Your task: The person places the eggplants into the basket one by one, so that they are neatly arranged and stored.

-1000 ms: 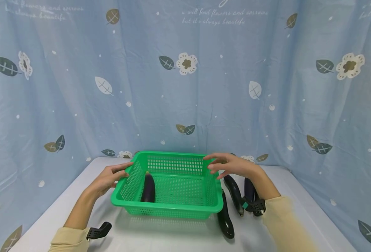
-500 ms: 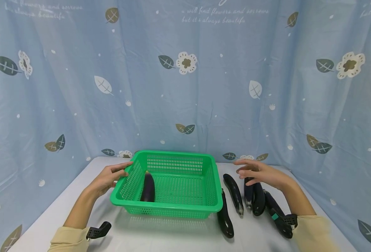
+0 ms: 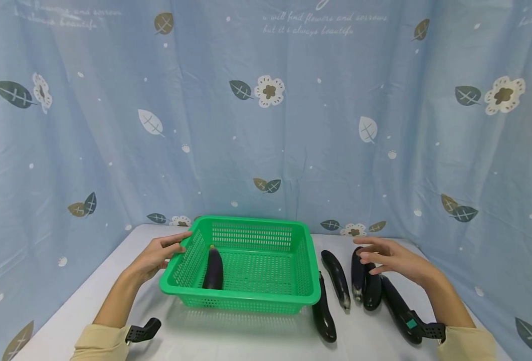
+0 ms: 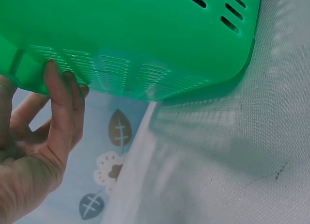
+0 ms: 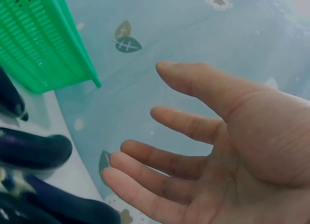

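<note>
Gripping the side rim of a green rectangular slotted plastic basket (image 3: 247,296), the left hand (image 3: 152,256) has its fingers (image 4: 62,112) bent against the outer wall, the tips close together. Just past those fingertips, inside the basket, lies a long dark-purple eggplant (image 3: 213,272). The right hand (image 3: 398,261) hangs with thumb and fingers loosely spread and slightly bent, apart from the glossy dark eggplants below. Under its fingertips lie a slim dark eggplant (image 3: 358,281) and a thicker blackish eggplant (image 3: 372,293), side by side. Leftward from these fingers are a curved black eggplant (image 3: 336,278) and, nearer the body, a bottom-heavy black eggplant (image 3: 324,318) beside the basket. Toward the wrist, a straight black eggplant (image 3: 395,303) rests on the white table (image 3: 234,343).
</note>
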Tool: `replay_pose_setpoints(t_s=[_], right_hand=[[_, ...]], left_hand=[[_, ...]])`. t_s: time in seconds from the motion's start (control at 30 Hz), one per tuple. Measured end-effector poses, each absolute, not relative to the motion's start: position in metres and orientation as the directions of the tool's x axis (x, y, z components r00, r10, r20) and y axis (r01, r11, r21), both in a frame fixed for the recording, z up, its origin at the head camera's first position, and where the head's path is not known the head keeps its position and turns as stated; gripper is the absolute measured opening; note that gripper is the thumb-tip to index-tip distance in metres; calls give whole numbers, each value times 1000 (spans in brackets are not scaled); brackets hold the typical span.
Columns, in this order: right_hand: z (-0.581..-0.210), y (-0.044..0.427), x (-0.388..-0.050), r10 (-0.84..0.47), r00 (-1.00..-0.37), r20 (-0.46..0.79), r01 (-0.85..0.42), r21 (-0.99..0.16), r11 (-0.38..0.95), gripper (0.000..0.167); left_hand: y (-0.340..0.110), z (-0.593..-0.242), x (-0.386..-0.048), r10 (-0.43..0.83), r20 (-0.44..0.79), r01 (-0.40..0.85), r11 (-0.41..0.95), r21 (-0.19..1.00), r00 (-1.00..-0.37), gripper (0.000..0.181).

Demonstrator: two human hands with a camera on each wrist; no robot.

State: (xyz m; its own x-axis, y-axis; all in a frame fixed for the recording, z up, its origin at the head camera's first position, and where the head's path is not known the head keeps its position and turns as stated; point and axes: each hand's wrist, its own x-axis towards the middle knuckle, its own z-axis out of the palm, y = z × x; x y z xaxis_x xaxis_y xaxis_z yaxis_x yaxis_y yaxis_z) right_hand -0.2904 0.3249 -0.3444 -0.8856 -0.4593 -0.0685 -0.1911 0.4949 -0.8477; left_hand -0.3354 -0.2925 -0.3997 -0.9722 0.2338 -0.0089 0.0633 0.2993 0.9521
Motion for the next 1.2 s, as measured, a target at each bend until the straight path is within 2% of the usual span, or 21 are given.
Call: replay_pose_setpoints(t_s=[0.53, 0.87, 1.2], right_hand=[[-360, 357, -277, -341, -940, -14, -212, -759, 616, 56], [-368, 378, -281, -362, -927, -96, -153, -784, 602, 58], [-379, 388, -279, -315, -923, -221, -23, -786, 618, 69]], left_hand=[[-288, -404, -335, 227, -13, 55, 290, 955, -974, 59], [-291, -404, -334, 223, -14, 56, 305, 951, -975, 59], [-288, -403, -335, 245, -8, 67, 294, 953, -969, 61]])
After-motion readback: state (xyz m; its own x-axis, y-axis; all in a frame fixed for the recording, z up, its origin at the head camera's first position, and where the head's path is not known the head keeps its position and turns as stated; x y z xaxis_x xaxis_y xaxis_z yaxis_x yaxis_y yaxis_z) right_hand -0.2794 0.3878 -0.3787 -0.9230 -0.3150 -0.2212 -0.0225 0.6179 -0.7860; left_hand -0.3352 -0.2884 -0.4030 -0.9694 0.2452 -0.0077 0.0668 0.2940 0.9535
